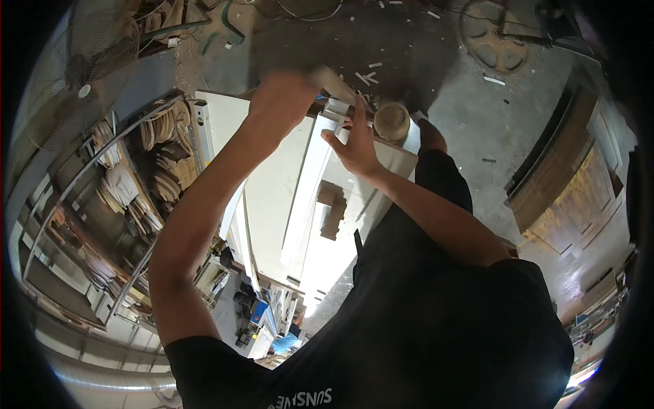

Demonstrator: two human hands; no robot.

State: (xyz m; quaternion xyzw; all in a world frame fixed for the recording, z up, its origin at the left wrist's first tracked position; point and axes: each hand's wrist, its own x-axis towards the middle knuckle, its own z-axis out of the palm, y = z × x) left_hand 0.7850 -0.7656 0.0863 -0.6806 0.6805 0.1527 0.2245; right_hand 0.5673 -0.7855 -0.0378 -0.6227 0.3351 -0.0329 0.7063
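Note:
My left hand (pixel 285 99) is raised and blurred, closed around a pale stick-like piece (pixel 335 80) whose kind I cannot tell. Just below it, my right hand (pixel 355 146) pinches the far end of a long white strip (pixel 308 184) between thumb and forefinger. The strip lies lengthwise on a large white panel (pixel 269 177). A brown tape roll (pixel 392 121) stands on the panel's far corner, right beside my right hand. Some small wooden blocks (pixel 332 208) rest on the panel under my right forearm.
A metal rack (pixel 129 184) holding stacked cut wood shapes stands to the left, and a fan (pixel 102 48) sits at the top left. The concrete floor (pixel 463 116) beyond is littered with scraps. Wooden boards (pixel 555 163) lean at the right.

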